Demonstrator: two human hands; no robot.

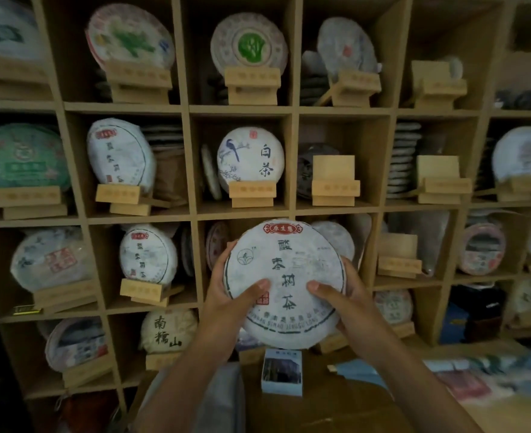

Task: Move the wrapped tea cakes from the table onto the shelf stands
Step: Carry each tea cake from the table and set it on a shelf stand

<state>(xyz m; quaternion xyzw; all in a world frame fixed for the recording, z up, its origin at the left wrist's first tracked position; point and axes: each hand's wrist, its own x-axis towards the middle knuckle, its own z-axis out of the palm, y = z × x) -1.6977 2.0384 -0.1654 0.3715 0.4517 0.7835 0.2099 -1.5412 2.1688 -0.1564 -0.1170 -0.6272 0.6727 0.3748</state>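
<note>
Both hands, left hand (226,295) and right hand (348,295), clamp the tea cake (284,282) upright, mid-carry; next probably seat it on an empty stand (336,182).

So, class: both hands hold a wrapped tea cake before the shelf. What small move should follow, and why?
Probably lift the round white paper-wrapped tea cake, gripped by the left hand and right hand, toward the empty wooden stand up-right; it holds no cake.

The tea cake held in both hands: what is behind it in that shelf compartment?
Behind the held tea cake, gripped by the left hand and right hand, other wrapped cakes lean at the compartment's back. Any stand there is covered, so I cannot tell whether it is free.
</note>
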